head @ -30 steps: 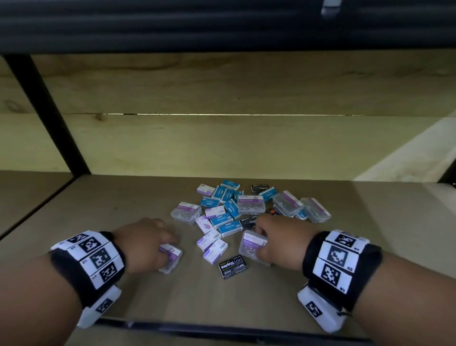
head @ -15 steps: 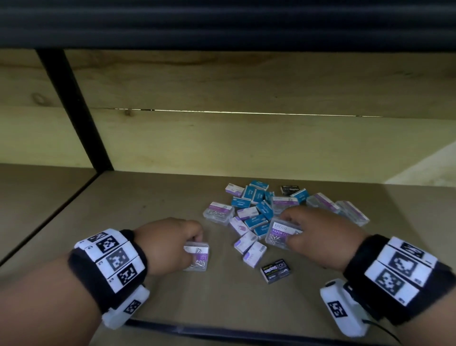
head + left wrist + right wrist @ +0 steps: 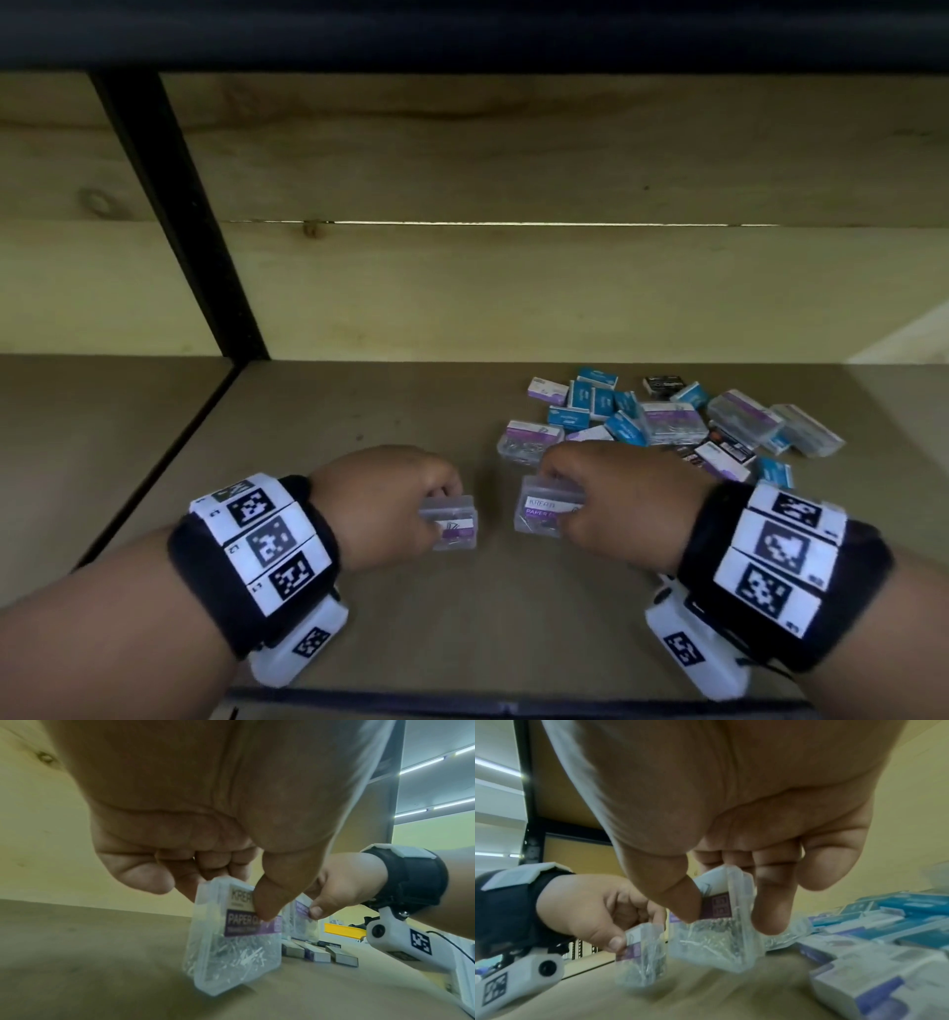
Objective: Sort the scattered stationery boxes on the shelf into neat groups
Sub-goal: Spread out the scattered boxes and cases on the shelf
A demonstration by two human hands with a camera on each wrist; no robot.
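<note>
My left hand pinches a clear paper clip box with a purple label, tilted on edge on the shelf board; the left wrist view shows the same box under thumb and fingers. My right hand grips a second clear paper clip box, held just above the board in the right wrist view. The two boxes are a short gap apart. Behind and to the right lies the scattered pile of teal, purple-white, black and clear boxes.
A black upright post stands at the back left, with a wooden back wall behind. The shelf's front edge runs just below my wrists. Bare board lies left of the left hand.
My right hand has lifted its clear box out of the pile and carried it left towards the left hand's box. The left hand has tilted its box up. The view has swung left.
</note>
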